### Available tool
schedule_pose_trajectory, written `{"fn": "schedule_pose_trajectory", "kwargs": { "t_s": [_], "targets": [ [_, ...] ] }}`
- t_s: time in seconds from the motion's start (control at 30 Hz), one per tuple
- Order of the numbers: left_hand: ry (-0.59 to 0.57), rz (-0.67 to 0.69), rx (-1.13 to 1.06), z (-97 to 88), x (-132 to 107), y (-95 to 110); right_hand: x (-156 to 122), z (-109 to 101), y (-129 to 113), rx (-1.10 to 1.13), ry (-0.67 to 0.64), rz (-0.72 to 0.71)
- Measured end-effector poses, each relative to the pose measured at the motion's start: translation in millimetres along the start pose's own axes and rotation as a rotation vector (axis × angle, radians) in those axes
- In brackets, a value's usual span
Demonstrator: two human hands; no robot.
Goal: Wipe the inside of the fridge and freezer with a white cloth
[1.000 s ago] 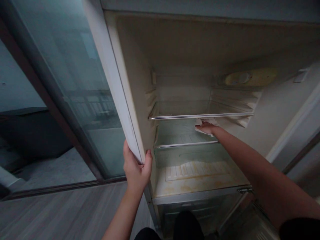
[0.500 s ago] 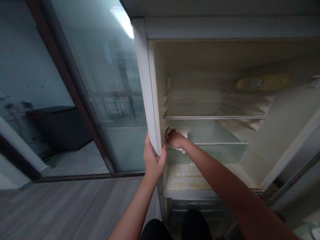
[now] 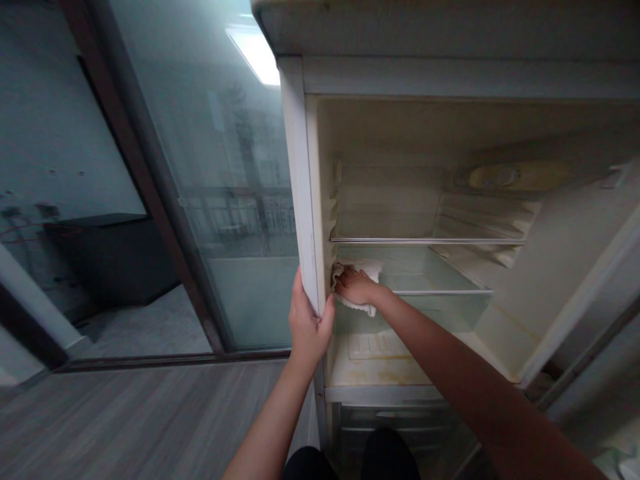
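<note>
An old refrigerator [image 3: 309, 200] stands open before me, its inner walls yellowed. My left hand [image 3: 307, 323] is wrapped round the front edge of its left side wall, thumb on the inner side. Inside, my right hand [image 3: 355, 285] presses a white cloth [image 3: 371, 270] against the left inner wall, at the level of the lower glass shelf [image 3: 410, 270]. Part of the cloth hangs below that shelf's front edge. Above it lies the upper glass shelf [image 3: 425, 240]. Yellow stains mark the compartment floor [image 3: 390, 377].
A yellowed thermostat and lamp housing [image 3: 520, 175] juts from the right inner wall. Below is a compartment with drawers [image 3: 390, 427]. To the left are a sliding glass door [image 3: 240, 213] with a dark frame, a black box-like object [image 3: 110, 260] and wood-look flooring [image 3: 165, 413].
The view has shifted slightly, so the refrigerator sits a little lower in it. Both hands keep their places, the right still on the cloth at the left inner wall.
</note>
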State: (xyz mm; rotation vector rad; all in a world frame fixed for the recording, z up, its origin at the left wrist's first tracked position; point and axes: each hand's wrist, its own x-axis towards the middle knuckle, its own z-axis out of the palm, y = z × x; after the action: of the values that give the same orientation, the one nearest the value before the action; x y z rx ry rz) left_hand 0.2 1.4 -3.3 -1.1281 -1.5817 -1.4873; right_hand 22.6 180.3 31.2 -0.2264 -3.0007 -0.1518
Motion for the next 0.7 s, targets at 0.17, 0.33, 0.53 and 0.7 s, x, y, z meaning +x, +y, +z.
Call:
{"fn": "schedule_pose_trajectory", "kwargs": {
  "t_s": [0.17, 0.33, 0.53, 0.7],
  "targets": [
    [0.013, -0.009, 0.016, 0.9, -0.9, -0.6, 35.2, 1.6, 14.7, 0.092, -0.097, 0.109],
    [0.038, 0.003, 0.072, 0.8, -0.7, -1.0, 66.9, 4.1, 31.1, 0.117, -0.113, 0.167],
    [0.046, 0.038, 0.091, 0.3, 0.1, -1.2, 77.7, -0.8, 37.0, 0.147, -0.159, 0.224],
    [0.042, 0.018, 0.095, 0.5, -0.8, -1.8, 62.4, -3.1, 30.1, 0.166, -0.145, 0.233]
  ]
}}
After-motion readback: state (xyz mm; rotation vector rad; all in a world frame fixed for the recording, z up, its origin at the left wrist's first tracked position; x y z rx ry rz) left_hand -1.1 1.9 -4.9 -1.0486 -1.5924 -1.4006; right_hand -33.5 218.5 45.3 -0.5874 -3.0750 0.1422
